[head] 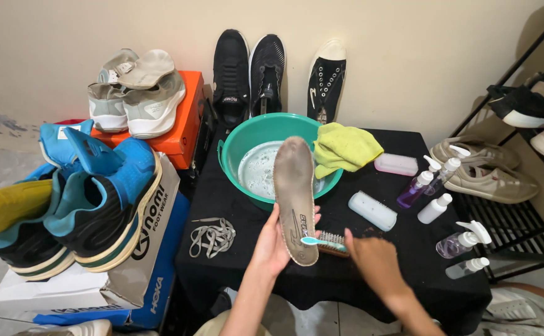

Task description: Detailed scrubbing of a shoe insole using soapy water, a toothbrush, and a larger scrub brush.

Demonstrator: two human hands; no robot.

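My left hand (271, 244) grips the heel end of a dirty grey shoe insole (294, 186) and holds it upright over the black-covered table (402, 261), its toe end above the green basin (231, 149) of soapy water. My right hand (371, 258) holds a small turquoise toothbrush (317, 241) with its head against the lower part of the insole. A wooden scrub brush (333, 244) lies on the cloth just behind the toothbrush.
A yellow cloth (343, 148) hangs on the basin rim. White brushes (373, 210), several spray and pump bottles (437, 205) and loose grey laces (213, 236) lie on the table. Blue sneakers (98, 199) on boxes stand left, black shoes (250, 74) lean on the wall, a shoe rack (520, 155) stands right.
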